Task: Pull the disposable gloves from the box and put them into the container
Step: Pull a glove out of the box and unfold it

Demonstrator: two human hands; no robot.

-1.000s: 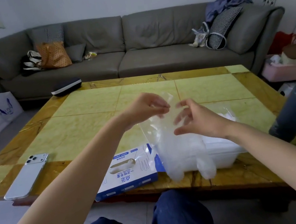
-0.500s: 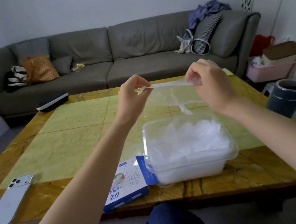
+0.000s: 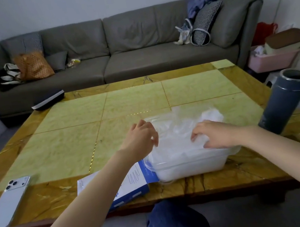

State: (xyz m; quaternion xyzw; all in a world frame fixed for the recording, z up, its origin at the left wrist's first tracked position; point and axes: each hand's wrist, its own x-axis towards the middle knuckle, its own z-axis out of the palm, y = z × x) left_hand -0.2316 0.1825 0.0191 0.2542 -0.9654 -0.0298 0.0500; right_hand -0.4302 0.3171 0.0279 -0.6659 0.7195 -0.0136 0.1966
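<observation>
Plainly, the disposable gloves [image 3: 180,134] are seen as a crumpled, translucent whitish heap of thin film, piled above the rim of the clear plastic container [image 3: 193,167] at the near edge of the table [image 3: 133,100]. The heap is pressed down by the right hand [image 3: 217,134], its fingers spread and nothing gripped. The left hand [image 3: 141,138] is held at the heap's left edge, fingers bent downward; whether film is pinched cannot be told. The blue-and-white box [image 3: 135,184] is laid flat against the container's left side.
</observation>
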